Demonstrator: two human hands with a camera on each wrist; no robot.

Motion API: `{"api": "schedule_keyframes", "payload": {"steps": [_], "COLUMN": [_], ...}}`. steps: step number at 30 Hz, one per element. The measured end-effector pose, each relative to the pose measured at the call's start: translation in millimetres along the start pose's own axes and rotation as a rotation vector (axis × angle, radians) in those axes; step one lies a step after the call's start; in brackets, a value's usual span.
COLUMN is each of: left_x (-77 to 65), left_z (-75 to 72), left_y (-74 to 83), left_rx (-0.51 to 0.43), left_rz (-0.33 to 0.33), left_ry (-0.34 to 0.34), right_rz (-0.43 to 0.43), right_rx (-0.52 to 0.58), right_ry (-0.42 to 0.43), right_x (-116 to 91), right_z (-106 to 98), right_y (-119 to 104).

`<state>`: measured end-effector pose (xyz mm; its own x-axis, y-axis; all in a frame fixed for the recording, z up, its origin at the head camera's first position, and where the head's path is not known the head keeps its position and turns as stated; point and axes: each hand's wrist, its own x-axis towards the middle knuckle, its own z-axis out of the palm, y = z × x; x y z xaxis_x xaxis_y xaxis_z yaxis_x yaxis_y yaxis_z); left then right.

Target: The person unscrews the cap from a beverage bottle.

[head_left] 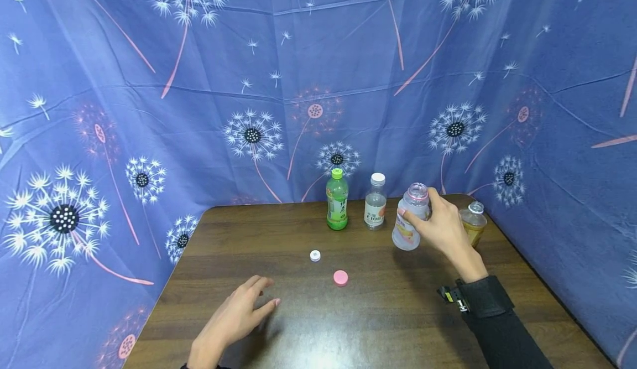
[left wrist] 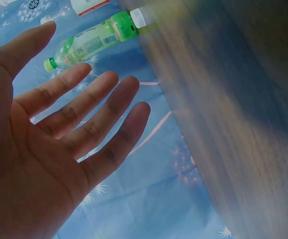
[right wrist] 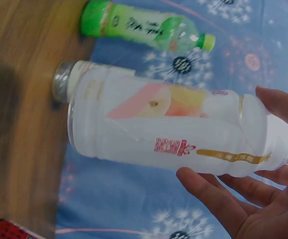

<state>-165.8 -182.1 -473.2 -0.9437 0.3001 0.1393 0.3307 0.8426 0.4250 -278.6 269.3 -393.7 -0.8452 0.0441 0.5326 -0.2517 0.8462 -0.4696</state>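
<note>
My right hand (head_left: pixel 443 228) grips a translucent white bottle (head_left: pixel 405 232) round its upper part, below the uncovered mouth. The bottle is tilted, and its base looks raised off the table. Fruit pictures and red print show on its side in the right wrist view, with the thumb on one side and fingers on the other. My left hand (head_left: pixel 236 313) hovers over the table at front left, holding nothing, its fingers spread loosely. Nearest to it lie a white cap (head_left: pixel 315 255) and a pink cap (head_left: pixel 340 278).
A green drink bottle (head_left: pixel 337 203) with a green cap stands at the back. Right of it is a clear bottle (head_left: pixel 375 206) with a white cap. Partly behind my right hand stands a bottle with a yellowish label (head_left: pixel 474 230). Blue dandelion-print cloth (head_left: pixel 209 125) hangs round the brown table (head_left: pixel 239 236).
</note>
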Motion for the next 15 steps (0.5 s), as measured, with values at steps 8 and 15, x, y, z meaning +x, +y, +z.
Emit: {"api": "schedule_keyframes", "payload": {"steps": [8, 15], "left_x": [-0.1, -0.8], "left_z": [0.6, 2.9], "left_y": [2.6, 4.6], "left_rx": [-0.001, 0.003], "left_rz": [0.024, 0.031], "left_ry": [0.005, -0.013], "right_rz": [-0.081, -0.181], "right_rx": [0.028, 0.044], "right_ry": [-0.001, 0.012], "right_x": [-15.6, -30.7], "right_z": [-4.8, -1.1], "right_y": [-19.3, -27.8]}}
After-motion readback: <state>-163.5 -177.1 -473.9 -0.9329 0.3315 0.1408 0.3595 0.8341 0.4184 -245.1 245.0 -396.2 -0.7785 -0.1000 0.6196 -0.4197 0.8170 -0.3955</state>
